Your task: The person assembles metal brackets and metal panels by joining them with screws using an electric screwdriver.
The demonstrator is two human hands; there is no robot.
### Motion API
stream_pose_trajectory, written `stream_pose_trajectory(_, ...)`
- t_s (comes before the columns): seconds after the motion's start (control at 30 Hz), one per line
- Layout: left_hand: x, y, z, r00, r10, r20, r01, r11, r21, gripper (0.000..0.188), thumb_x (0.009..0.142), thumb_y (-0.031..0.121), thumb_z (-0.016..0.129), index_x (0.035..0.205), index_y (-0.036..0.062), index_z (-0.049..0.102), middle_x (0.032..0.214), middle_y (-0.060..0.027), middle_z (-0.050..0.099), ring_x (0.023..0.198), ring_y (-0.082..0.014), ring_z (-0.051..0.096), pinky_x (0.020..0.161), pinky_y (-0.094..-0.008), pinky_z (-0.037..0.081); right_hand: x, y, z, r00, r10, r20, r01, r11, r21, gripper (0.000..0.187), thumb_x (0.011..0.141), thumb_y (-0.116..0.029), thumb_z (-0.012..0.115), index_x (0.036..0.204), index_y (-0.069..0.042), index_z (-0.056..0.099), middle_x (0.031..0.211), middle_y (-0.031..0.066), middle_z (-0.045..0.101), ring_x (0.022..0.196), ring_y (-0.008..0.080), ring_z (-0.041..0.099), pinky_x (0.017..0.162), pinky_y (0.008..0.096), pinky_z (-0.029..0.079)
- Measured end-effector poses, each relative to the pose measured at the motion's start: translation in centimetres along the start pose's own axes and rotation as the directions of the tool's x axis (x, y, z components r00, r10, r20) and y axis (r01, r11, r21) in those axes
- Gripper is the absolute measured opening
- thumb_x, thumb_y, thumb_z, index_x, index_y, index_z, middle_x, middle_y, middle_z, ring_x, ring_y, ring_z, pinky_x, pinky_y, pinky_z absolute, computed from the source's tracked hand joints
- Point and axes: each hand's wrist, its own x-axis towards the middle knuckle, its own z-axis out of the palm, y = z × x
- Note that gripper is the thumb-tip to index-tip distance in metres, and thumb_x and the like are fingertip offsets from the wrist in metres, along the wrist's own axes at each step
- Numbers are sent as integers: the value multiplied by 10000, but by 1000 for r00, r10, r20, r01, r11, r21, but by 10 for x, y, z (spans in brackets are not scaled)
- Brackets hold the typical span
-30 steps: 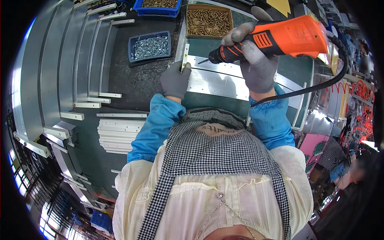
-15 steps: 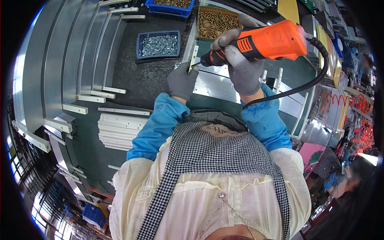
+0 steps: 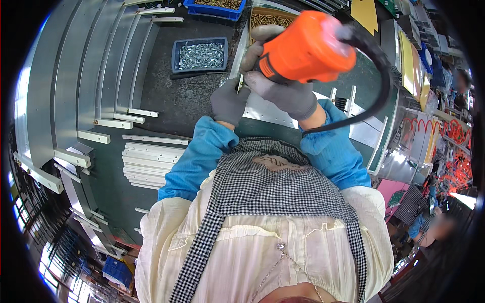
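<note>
My right hand (image 3: 289, 97), in a grey glove, is wrapped round an orange electric screwdriver (image 3: 303, 49) with a black cord. Its body is raised toward me, and its tip is hidden behind my hand. Close beside it, my gloved left hand (image 3: 227, 102) pinches a narrow white strip (image 3: 240, 84) at the left edge of a silvery metal panel (image 3: 268, 107). Most of that strip is covered by my fingers and the tool. A blue tray of silvery screw-like parts (image 3: 201, 55) sits just beyond my left hand.
Brass-coloured screws fill a brown box (image 3: 268, 19) and a blue bin (image 3: 217, 4) at the back. White strips (image 3: 151, 164) lie stacked on the left, near long metal panels (image 3: 70, 65) standing in a row. A person (image 3: 429, 227) is at the far right.
The screwdriver has swung from lying nearly level to tilting up toward me, its rear end shifting left. My right hand has moved left, closer to my left hand, which stays on the strip.
</note>
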Motion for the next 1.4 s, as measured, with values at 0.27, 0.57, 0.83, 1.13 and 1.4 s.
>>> stream_pose_trajectory(0.27,2,-4,0,999,14,53,-15,1000,20,314,828,323,724,971,46,689,810,-176,682,755,-339,678,672,-413,516,12,1,13,999,39,29,-37,997,-66,594,741,36,677,1297,9,468,865,63,654,784,135,639,704,284,531)
stream_pose_trajectory(0.57,11,-61,34,989,147,24,-149,980,130,373,873,422,652,1030,84,665,909,-167,689,863,-358,672,738,-428,529,2,1,26,998,24,60,-17,992,-125,649,698,-183,832,1272,-51,559,1121,130,667,979,233,676,894,345,523)
stream_pose_trajectory(0.83,-12,-27,-2,990,15,137,20,967,-253,516,836,287,730,1271,39,606,1090,-183,699,966,-291,689,858,-369,530,-9,-72,-51,984,-163,75,138,954,267,374,795,-139,671,1132,-3,580,944,113,660,818,208,644,715,325,537)
stream_pose_trajectory(1.13,-15,-18,-7,977,-54,206,93,978,-186,474,865,310,706,1249,43,626,1027,-181,715,889,-279,701,805,-361,540,-94,-99,-125,858,-298,-419,385,912,140,405,872,-302,657,1112,18,590,995,117,612,920,255,587,878,423,453)
stream_pose_trajectory(1.4,-9,-2,-13,974,-98,203,111,993,-51,371,905,347,663,1142,65,703,900,-177,721,806,-266,709,733,-352,527,-106,-85,-150,791,-344,-505,466,875,134,521,909,-405,656,1187,24,559,988,113,620,918,245,593,862,428,465)
